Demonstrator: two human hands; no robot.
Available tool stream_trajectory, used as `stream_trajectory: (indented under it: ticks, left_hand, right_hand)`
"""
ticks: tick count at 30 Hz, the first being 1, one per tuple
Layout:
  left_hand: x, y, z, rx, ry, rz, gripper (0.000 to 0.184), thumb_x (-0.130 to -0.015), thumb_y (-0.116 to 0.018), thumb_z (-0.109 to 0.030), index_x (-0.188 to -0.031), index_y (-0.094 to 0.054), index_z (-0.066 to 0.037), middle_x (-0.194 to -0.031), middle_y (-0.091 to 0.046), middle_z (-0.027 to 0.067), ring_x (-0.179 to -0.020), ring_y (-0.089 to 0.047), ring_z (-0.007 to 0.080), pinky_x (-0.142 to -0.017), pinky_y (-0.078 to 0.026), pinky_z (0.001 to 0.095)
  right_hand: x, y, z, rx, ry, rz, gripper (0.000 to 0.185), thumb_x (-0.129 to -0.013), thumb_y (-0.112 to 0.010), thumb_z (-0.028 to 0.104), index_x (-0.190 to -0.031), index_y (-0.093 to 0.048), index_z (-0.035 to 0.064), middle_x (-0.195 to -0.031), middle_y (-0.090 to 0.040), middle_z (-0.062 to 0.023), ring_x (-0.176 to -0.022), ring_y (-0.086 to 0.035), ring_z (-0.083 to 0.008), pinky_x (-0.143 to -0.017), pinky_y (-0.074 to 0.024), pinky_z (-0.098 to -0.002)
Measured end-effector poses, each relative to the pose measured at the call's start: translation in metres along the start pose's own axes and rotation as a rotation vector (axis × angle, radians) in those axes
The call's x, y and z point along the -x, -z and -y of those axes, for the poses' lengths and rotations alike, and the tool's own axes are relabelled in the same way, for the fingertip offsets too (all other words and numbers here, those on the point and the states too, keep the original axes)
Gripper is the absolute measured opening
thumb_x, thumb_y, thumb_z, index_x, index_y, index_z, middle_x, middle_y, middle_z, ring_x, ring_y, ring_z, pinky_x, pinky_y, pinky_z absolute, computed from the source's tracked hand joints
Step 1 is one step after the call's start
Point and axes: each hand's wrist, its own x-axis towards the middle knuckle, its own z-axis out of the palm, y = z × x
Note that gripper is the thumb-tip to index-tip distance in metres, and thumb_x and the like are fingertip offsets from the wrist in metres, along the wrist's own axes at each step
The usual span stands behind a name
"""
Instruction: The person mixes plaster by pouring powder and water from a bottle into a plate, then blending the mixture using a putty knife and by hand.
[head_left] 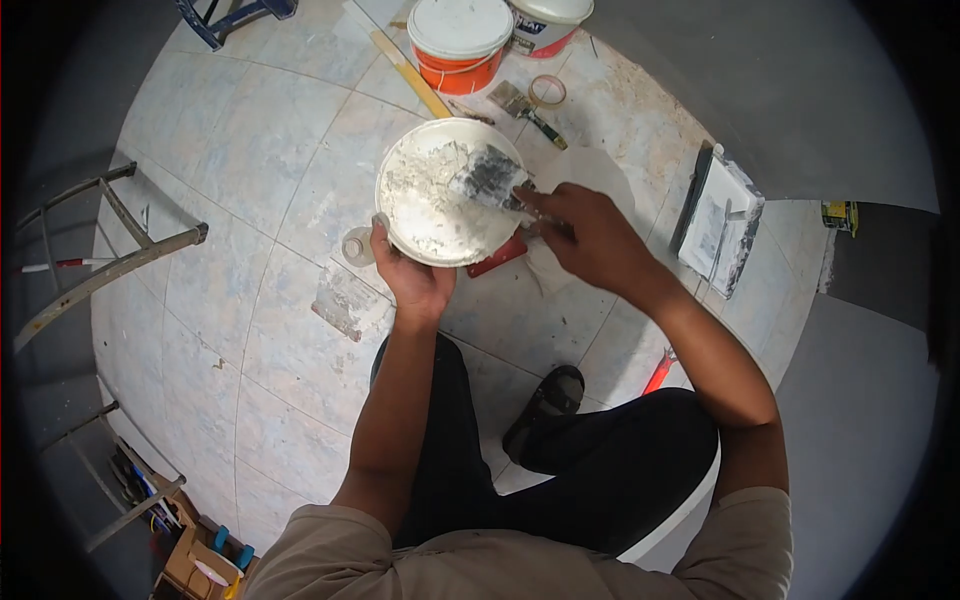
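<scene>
My left hand grips a round white tub by its lower left side and holds it up above the tiled floor. Lumpy off-white paste lies inside the tub. My right hand is closed on the handle of a putty knife. The knife's wide dark blade, smeared with white, rests over the paste at the tub's right side. Part of a red object shows beneath the tub's lower right edge.
Lidded buckets, a brush and a tape roll sit beyond the tub. At the right is a paint tray. A ladder stands left; a box lies lower left. A stained plate is near my left wrist.
</scene>
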Motion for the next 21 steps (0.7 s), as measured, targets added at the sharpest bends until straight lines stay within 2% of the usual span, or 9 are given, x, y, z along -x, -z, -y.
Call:
stream_trajectory:
  ticks: [1,4,5,7,10,13,16,18,21]
  left_hand:
    - [0.004,-0.011,-0.002,0.051,-0.006,-0.012,0.078,-0.107,-0.029,-0.062,-0.162,-0.043,-0.008,-0.166,-0.047,0.0131,-0.149,-0.048,0.0360,-0.125,-0.038,0.0525]
    - [0.019,-0.043,-0.014,0.049,-0.026,-0.018,0.081,-0.105,-0.027,-0.062,-0.162,-0.043,-0.007,-0.164,-0.048,0.0144,-0.147,-0.050,0.0371,-0.122,-0.041,0.0535]
    - [0.025,-0.048,-0.017,0.082,-0.013,0.011,0.081,-0.105,-0.030,-0.062,-0.162,-0.043,-0.007,-0.163,-0.049,0.0155,-0.147,-0.050,0.0378,-0.122,-0.042,0.0544]
    - [0.045,-0.067,-0.028,0.085,0.003,0.066,0.081,-0.105,-0.031,-0.061,-0.162,-0.043,-0.006,-0.163,-0.049,0.0163,-0.148,-0.050,0.0372,-0.123,-0.041,0.0533]
    - [0.070,-0.089,-0.041,0.039,-0.008,0.053,0.082,-0.105,-0.034,-0.062,-0.162,-0.042,-0.004,-0.164,-0.048,0.0179,-0.148,-0.050,0.0368,-0.124,-0.040,0.0523]
    - [0.107,-0.106,-0.048,0.080,0.048,0.110,0.079,-0.106,-0.039,-0.060,-0.162,-0.042,-0.004,-0.161,-0.051,0.0192,-0.147,-0.051,0.0385,-0.123,-0.042,0.0547]
    - [0.140,-0.123,-0.045,0.036,0.038,0.092,0.080,-0.106,-0.039,-0.060,-0.161,-0.043,-0.001,-0.159,-0.053,0.0202,-0.145,-0.053,0.0382,-0.122,-0.044,0.0530]
    - [0.156,-0.129,-0.042,-0.067,0.000,0.147,0.080,-0.106,-0.039,-0.059,-0.159,-0.044,0.001,-0.158,-0.054,0.0211,-0.143,-0.056,0.0377,-0.121,-0.045,0.0511]
    - [0.186,-0.148,-0.042,-0.058,-0.043,0.150,0.079,-0.107,-0.039,-0.058,-0.158,-0.045,0.002,-0.158,-0.054,0.0219,-0.142,-0.057,0.0372,-0.120,-0.046,0.0500]
  right_hand:
    - [0.005,0.006,0.006,0.030,0.024,-0.016,0.042,-0.096,-0.067,0.011,-0.138,-0.071,0.0084,-0.097,-0.066,-0.0173,-0.094,-0.068,-0.0369,-0.087,-0.0545,-0.0465]
    - [0.018,0.026,0.032,0.064,0.016,-0.029,0.038,-0.097,-0.066,0.012,-0.134,-0.072,0.0079,-0.095,-0.065,-0.0166,-0.090,-0.069,-0.0363,-0.082,-0.0557,-0.0466]
    - [0.023,0.030,0.035,0.064,0.027,-0.045,0.038,-0.097,-0.066,0.012,-0.134,-0.072,0.0079,-0.095,-0.065,-0.0166,-0.090,-0.069,-0.0363,-0.082,-0.0557,-0.0466]
    - [0.031,0.039,0.043,0.117,0.080,-0.109,0.041,-0.098,-0.071,0.012,-0.138,-0.072,0.0133,-0.092,-0.062,-0.0137,-0.081,-0.066,-0.0323,-0.074,-0.0542,-0.0446]
    - [0.056,0.071,0.073,0.200,0.031,-0.074,0.039,-0.098,-0.071,0.014,-0.136,-0.073,0.0159,-0.092,-0.063,-0.0113,-0.082,-0.067,-0.0307,-0.073,-0.0554,-0.0452]
    - [0.093,0.099,0.103,0.267,0.013,-0.036,0.035,-0.097,-0.066,0.016,-0.132,-0.071,0.0136,-0.092,-0.063,-0.0156,-0.084,-0.070,-0.0362,-0.073,-0.0576,-0.0487]
    - [0.131,0.120,0.121,0.298,0.054,-0.117,0.031,-0.097,-0.067,0.016,-0.128,-0.072,0.0138,-0.091,-0.063,-0.0145,-0.083,-0.071,-0.0349,-0.071,-0.0575,-0.0485]
    - [0.155,0.141,0.135,0.335,0.057,-0.102,0.030,-0.097,-0.067,0.015,-0.126,-0.073,0.0137,-0.090,-0.063,-0.0138,-0.081,-0.071,-0.0340,-0.071,-0.0573,-0.0483]
    - [0.190,0.168,0.156,0.367,0.067,-0.110,0.028,-0.097,-0.068,0.014,-0.124,-0.075,0.0131,-0.088,-0.063,-0.0130,-0.077,-0.070,-0.0330,-0.070,-0.0568,-0.0480]
